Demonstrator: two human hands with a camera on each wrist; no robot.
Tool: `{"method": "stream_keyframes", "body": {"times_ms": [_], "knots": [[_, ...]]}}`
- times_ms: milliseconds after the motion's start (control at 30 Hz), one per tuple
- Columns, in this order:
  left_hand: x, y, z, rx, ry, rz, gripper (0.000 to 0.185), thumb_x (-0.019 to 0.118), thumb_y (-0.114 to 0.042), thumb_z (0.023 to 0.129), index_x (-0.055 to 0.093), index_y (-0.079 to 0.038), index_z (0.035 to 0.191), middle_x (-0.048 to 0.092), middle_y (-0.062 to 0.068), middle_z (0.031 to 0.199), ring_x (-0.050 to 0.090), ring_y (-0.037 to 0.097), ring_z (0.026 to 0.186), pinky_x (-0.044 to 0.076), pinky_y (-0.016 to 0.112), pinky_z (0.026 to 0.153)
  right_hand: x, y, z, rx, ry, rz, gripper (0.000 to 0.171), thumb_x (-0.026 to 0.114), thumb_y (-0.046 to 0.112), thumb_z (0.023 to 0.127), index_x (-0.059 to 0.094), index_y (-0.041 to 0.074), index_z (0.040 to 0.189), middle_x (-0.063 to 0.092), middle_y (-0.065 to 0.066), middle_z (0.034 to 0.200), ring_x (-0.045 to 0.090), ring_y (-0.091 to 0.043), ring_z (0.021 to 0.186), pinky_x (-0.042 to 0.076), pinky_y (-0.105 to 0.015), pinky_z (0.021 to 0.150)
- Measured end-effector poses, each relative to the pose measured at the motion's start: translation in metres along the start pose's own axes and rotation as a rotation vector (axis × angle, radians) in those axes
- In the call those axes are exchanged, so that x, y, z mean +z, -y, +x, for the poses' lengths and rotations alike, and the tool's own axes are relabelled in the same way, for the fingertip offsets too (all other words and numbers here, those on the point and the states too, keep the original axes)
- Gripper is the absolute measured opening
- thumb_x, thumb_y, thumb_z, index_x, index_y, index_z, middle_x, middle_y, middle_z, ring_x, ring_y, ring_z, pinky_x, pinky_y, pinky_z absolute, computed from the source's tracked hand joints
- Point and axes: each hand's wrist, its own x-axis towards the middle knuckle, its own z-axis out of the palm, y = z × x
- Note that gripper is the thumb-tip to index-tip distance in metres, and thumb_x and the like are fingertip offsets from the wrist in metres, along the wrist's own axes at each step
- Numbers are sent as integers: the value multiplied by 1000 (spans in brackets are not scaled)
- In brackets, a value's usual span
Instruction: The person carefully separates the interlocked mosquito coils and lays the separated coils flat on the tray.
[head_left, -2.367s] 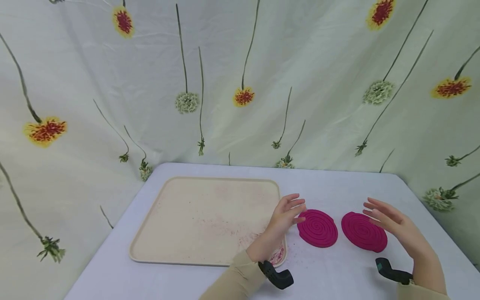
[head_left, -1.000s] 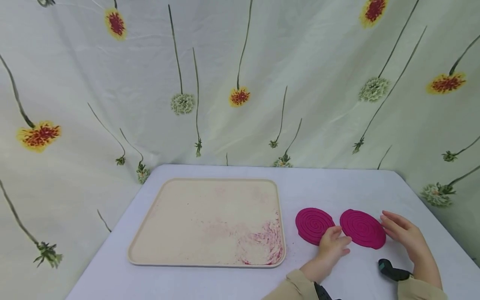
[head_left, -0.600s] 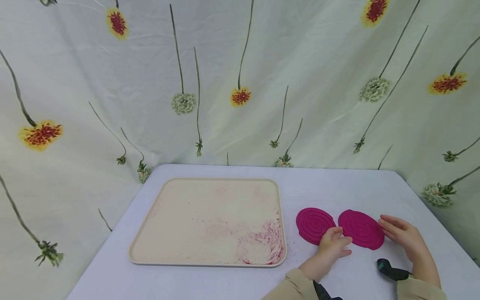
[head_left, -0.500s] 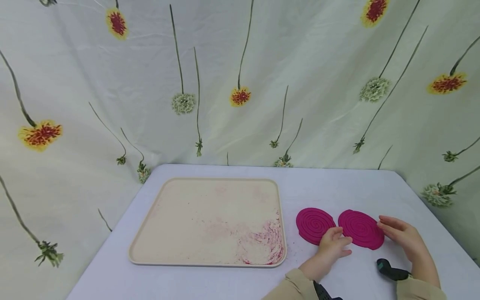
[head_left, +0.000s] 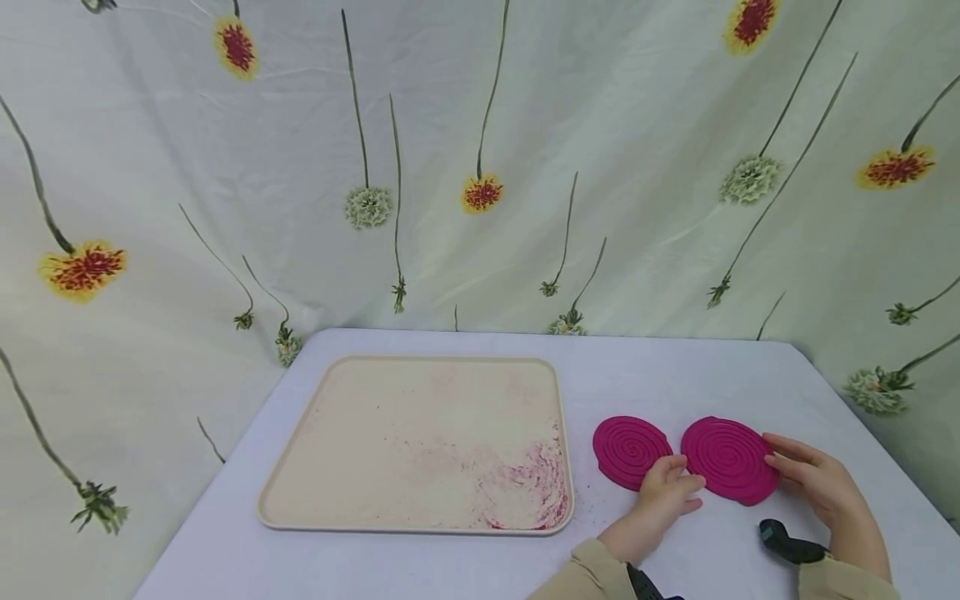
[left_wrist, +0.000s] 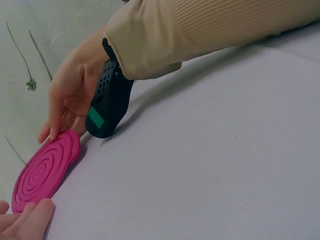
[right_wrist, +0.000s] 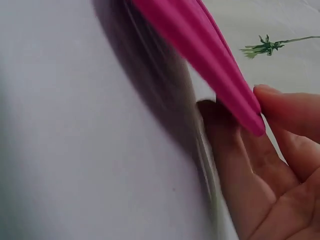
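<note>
Two magenta spiral discs lie side by side on the white table (head_left: 675, 367). The left disc (head_left: 630, 450) lies flat. My right hand (head_left: 783, 462) pinches the right disc (head_left: 726, 458) at its right edge, thumb above and fingers below, and that edge is tilted up off the table. In the right wrist view the raised disc (right_wrist: 200, 55) sits over my fingers (right_wrist: 250, 185). My left hand (head_left: 686, 487) rests on the table by the gap between the discs, fingers relaxed. In the left wrist view its fingertips (left_wrist: 27, 220) touch the near edge of the right disc (left_wrist: 42, 170).
A beige tray (head_left: 405, 425) with pink smears in its near right corner lies left of the discs. Black wrist cameras (head_left: 787, 546) sit on both sleeves. A flowered cloth (head_left: 480, 167) hangs behind the table, whose right edge is near my right hand.
My left hand moved from the tray's corner to the gap between the discs. My right hand came down onto the right disc's edge and has tilted that edge up.
</note>
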Motion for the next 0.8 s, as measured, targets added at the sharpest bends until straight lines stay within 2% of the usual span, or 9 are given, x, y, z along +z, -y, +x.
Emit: {"method": "stream_keyframes", "body": {"times_ms": [67,167,333,467,633,800], "knots": [[0,1,1,-2,-2,-3,32,59,6,85,52,5,116,51,24,127,56,32,108,51,50,84,-1,-1,0,-8,15,79,28,68,15,87,62,43,90,49,32,88,52,15,81,51,-14,70],[1,2,1,-6,-13,-3,30,58,7,84,53,5,114,52,24,125,55,34,111,52,49,83,-2,-3,0,-43,28,191,36,67,7,86,64,42,87,54,30,89,55,12,82,53,-16,69],[1,2,4,0,-33,-18,24,59,8,83,58,3,106,59,17,116,59,31,105,53,50,80,-2,-1,0,-107,78,403,42,58,-5,89,70,35,91,62,23,93,60,5,85,54,-18,70],[-3,0,5,-1,3,-20,21,61,6,84,62,1,104,62,7,103,63,23,96,54,47,79,0,3,0,-126,127,514,43,52,-7,91,72,31,95,64,20,95,61,2,87,54,-19,71],[-15,-6,7,28,61,-27,20,60,1,85,65,4,105,63,2,92,62,19,92,55,44,79,7,12,-1,-151,176,576,44,49,-8,92,71,29,100,64,18,99,61,0,89,54,-20,73],[-27,-23,9,97,87,0,19,61,-1,87,67,6,104,64,2,91,64,20,86,56,41,76,19,25,-1,-171,182,522,43,49,-6,93,68,32,102,61,20,102,60,1,91,54,-19,75]]}}
